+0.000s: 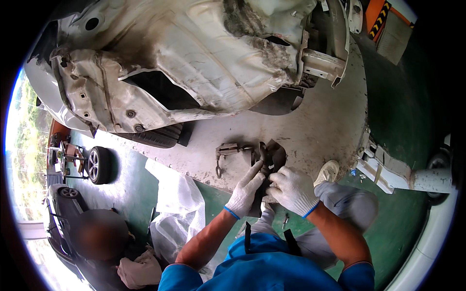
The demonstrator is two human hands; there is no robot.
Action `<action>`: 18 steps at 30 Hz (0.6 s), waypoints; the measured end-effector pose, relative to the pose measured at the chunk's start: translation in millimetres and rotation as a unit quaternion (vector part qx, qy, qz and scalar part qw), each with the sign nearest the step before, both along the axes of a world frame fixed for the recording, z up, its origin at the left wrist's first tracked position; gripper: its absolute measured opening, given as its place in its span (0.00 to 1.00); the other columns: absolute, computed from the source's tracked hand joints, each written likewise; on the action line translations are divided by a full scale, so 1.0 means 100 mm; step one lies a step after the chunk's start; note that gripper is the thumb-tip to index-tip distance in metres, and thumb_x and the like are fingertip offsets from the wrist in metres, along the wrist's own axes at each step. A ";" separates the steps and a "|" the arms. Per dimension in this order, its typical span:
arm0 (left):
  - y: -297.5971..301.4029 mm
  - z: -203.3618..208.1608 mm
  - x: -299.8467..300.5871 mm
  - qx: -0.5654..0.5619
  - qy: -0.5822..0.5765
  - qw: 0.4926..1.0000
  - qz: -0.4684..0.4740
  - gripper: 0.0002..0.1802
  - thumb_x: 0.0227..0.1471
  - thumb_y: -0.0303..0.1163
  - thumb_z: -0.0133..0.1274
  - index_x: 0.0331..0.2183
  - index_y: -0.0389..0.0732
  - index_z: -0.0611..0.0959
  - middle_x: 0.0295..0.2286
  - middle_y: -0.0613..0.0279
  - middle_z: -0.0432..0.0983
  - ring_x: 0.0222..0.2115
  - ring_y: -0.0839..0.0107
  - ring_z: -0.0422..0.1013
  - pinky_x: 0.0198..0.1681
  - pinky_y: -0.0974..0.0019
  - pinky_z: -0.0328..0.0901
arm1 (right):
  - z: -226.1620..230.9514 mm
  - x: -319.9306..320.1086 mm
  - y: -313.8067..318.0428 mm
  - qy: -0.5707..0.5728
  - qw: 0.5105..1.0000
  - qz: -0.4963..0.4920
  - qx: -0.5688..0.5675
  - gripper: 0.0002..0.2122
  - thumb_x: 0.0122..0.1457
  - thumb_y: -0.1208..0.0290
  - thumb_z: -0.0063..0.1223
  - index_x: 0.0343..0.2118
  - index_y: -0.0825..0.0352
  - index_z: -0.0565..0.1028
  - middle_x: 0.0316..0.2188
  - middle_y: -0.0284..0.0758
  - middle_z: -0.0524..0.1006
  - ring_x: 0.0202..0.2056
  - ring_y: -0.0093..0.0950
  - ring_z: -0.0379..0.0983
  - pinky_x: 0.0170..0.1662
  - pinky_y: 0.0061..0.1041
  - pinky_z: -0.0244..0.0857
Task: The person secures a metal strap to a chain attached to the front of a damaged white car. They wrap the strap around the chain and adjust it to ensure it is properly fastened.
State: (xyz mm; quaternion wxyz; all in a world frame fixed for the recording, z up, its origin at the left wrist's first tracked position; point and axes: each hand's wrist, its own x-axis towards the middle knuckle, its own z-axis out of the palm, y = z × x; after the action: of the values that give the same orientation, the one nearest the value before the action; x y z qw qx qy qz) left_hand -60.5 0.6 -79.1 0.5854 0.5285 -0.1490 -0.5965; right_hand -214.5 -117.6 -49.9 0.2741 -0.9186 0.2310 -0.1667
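Low in front of me, at the edge of a pale metal platform [310, 140], both my hands wear white knit gloves with blue cuffs. My left hand [246, 190] has its fingers closed along the left side of a dark metal piece [278, 154] with curved, hook-like ends. From the right, my right hand [293, 188] is closed on the same piece, lower down. Its exact kind does not show, and the gloves hide its middle. Just left of it on the platform lies a rusty clamp-like tool [230, 150] with a ring at one end.
A stripped, dented white car body [204, 58] fills the far side above the platform. At right stands a white metal arm [403, 177]. Clear plastic sheeting [177, 199] lies at left, near a wheel [98, 165], a tool cart [73, 157] and another person [141, 269] beside a dark car [63, 213].
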 end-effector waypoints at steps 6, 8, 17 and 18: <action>-0.07 -0.17 -0.23 -0.045 -0.129 0.990 0.032 0.33 0.67 0.26 0.45 0.70 0.35 0.61 0.61 0.54 0.68 0.58 0.72 0.67 0.63 0.68 0.61 | -0.13 0.10 0.01 0.002 0.997 -0.080 0.022 0.08 0.49 0.64 0.67 0.29 0.60 0.79 0.29 0.35 0.77 0.33 0.38 0.78 0.34 0.40 0.73; -0.07 -0.18 -0.24 -0.037 -0.162 0.985 0.045 0.31 0.66 0.27 0.47 0.68 0.35 0.67 0.60 0.53 0.69 0.59 0.68 0.66 0.64 0.67 0.60 | -0.20 0.12 0.00 0.009 0.997 -0.074 -0.004 0.08 0.49 0.64 0.66 0.28 0.60 0.79 0.29 0.35 0.77 0.34 0.39 0.78 0.34 0.41 0.73; -0.07 -0.09 -0.18 0.033 -0.040 0.996 0.067 0.27 0.64 0.26 0.48 0.64 0.33 0.73 0.55 0.54 0.75 0.56 0.68 0.70 0.61 0.67 0.63 | -0.33 0.03 -0.06 -0.039 0.997 0.027 0.055 0.06 0.52 0.68 0.66 0.28 0.61 0.79 0.28 0.35 0.77 0.34 0.41 0.77 0.36 0.42 0.71; -0.04 -0.08 -0.18 0.046 -0.050 0.996 0.061 0.27 0.64 0.27 0.49 0.63 0.33 0.74 0.55 0.53 0.75 0.57 0.67 0.69 0.62 0.66 0.62 | -0.32 0.02 -0.07 -0.030 0.997 0.017 0.069 0.07 0.52 0.67 0.66 0.29 0.61 0.79 0.29 0.36 0.77 0.35 0.41 0.77 0.36 0.42 0.72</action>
State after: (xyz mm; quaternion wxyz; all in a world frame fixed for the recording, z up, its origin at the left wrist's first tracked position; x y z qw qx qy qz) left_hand -78.4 -3.8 -87.2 0.5876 0.5920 -0.1184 -0.5388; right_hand -212.4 -124.4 -81.5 0.3464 -0.8959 0.2177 -0.1730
